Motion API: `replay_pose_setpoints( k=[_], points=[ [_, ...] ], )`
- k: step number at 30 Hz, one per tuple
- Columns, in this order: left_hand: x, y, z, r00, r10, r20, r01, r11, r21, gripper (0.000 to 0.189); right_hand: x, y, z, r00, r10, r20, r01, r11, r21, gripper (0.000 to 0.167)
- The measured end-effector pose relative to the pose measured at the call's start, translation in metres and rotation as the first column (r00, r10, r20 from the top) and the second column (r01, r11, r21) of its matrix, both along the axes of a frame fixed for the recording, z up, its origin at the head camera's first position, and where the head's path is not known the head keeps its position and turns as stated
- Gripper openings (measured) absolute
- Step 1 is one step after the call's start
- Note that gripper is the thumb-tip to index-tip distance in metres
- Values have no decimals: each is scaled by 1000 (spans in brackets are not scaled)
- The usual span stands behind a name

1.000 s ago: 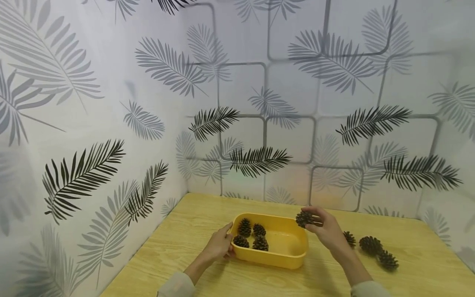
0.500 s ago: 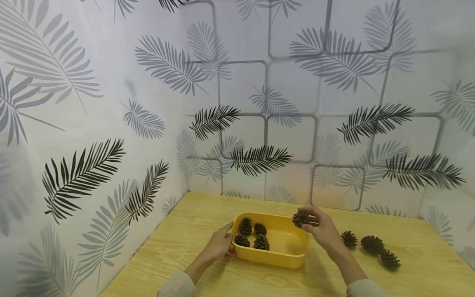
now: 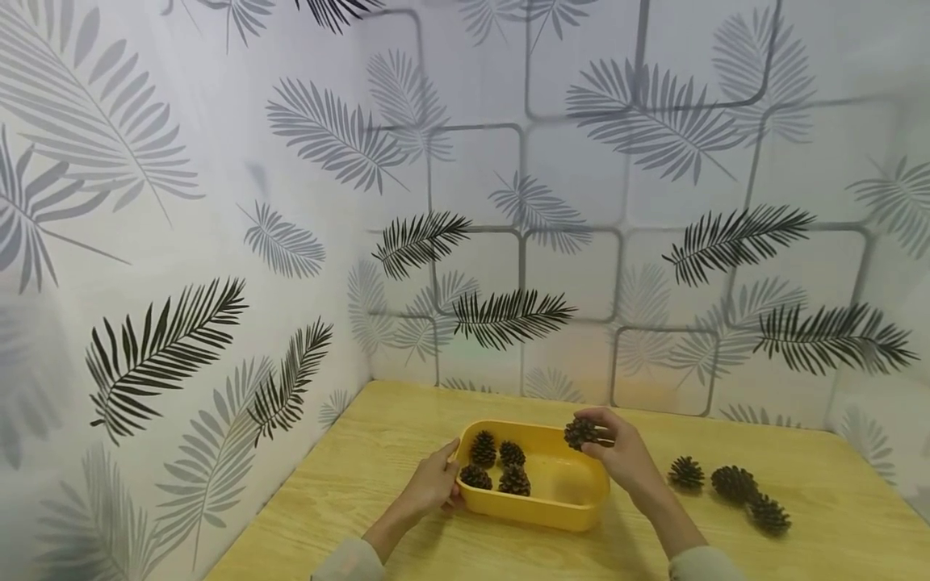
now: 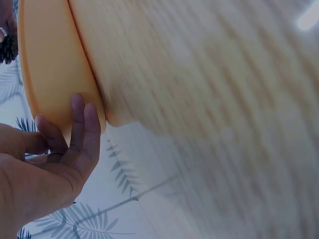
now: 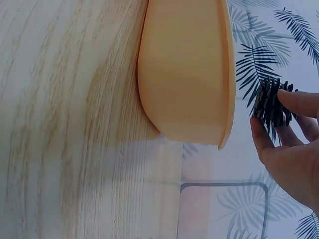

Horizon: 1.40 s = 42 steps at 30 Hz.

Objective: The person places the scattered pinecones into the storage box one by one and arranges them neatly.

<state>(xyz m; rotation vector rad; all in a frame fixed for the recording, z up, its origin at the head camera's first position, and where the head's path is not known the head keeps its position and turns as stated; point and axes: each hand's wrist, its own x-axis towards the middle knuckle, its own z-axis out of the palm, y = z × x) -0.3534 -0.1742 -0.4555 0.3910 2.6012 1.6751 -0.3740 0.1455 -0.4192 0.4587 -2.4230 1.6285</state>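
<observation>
Right wrist: the right hand point(image 5: 294, 162) pinches a brown, rounded, woody pinecone point(image 5: 271, 104); a low release should limit rolling. Left wrist: the left hand point(image 4: 45, 184) grips a yellow, round-cornered plastic box point(image 4: 52, 59), best held steady. Head view: one box, below the pinch; four pinecones point(image 3: 514, 481) inside, left of it; three loose pinecones point(image 3: 734, 483) right of it on a yellow wood-grain table point(image 3: 814, 549).

Yellow is noted on the bin point(image 3: 530, 513), dark brown on the pine cones point(image 3: 734, 484). The table point(image 3: 341, 476) is yellow, wood-grained; the whitish wall point(image 3: 567, 274) is patterned with black and grey fronds point(image 3: 512, 317).
</observation>
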Motion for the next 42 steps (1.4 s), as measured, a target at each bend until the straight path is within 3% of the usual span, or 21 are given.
replay_pose_setpoints(
  k=[42],
  points=[
    [-1, -1, -5, 1000, 16, -17, -16, 1000, -4, 52, -23, -36, -23, 1000, -8, 22, 7, 1000, 27, 46]
  ],
)
